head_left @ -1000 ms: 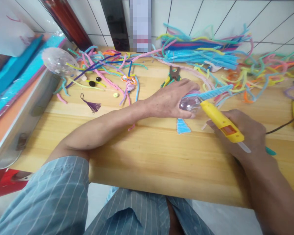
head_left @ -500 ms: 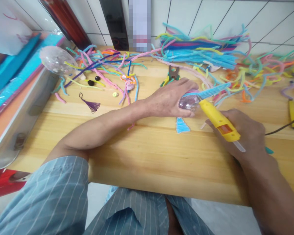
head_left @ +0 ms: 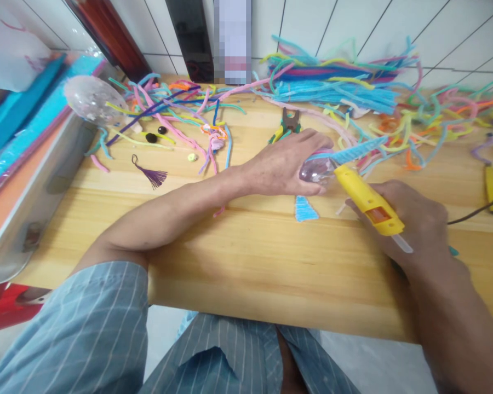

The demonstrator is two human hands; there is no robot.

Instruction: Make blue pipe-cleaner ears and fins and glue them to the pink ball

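My left hand is closed around a clear, rounded plastic piece. A light-blue strip of pipe cleaners sticks out from it to the right. My right hand grips a yellow hot glue gun, with a translucent glue stick protruding from its back. The gun's nozzle end is at the clear piece where the blue strip joins it; the tip itself is hard to make out. Just below my left hand lies a small light-blue ribbed piece. Pliers with green and yellow handles lie behind that hand.
Loose pipe cleaners and a thick blue bundle spread along the back by the tiled wall. A purple tassel and a clear balloon-like shape lie left. At far right rests a yellow-handled tool near a black cord.
Almost nothing differs. The glue gun and my right hand have shifted very slightly to the right; my left hand keeps its hold on the clear piece.
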